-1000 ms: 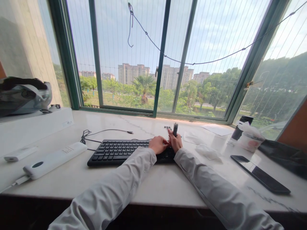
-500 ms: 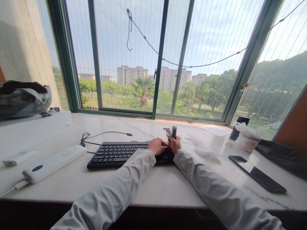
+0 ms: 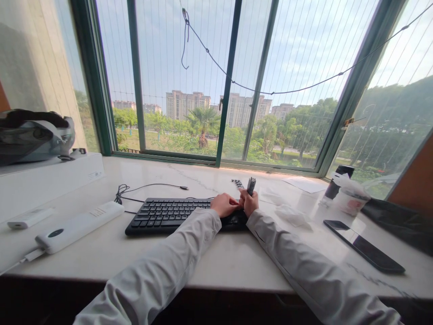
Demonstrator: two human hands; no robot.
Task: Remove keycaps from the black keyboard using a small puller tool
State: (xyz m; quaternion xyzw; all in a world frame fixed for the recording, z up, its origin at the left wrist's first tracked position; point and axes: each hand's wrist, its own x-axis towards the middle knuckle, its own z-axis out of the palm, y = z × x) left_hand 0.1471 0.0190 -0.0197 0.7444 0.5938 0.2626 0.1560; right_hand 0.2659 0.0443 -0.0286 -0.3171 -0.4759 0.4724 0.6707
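A black keyboard (image 3: 169, 215) lies on the white tabletop, and both of my hands are over its right part. My right hand (image 3: 250, 203) is closed around a small dark grey tool (image 3: 251, 185), whose blocky end sticks up out of the fist. I cannot make out what kind of tool it is. Close beside it, my left hand (image 3: 224, 204) rests over the keys with its fingers drawn together against the right hand. Whatever its fingertips pinch is hidden. Several loose black keycaps (image 3: 237, 183) lie just behind my hands.
To the left are a white power strip (image 3: 79, 225), a smaller white device (image 3: 30, 219) and a coiled black cable (image 3: 122, 194). A headset (image 3: 37, 133) sits on a white box (image 3: 50, 176). On the right lie crumpled clear plastic (image 3: 292, 215), a phone (image 3: 363, 246) and a bagged cup (image 3: 350, 198).
The tool in my right hand has tipped slightly to the right. My hands stay at the same part of the keyboard, and the whole view has shifted a little.
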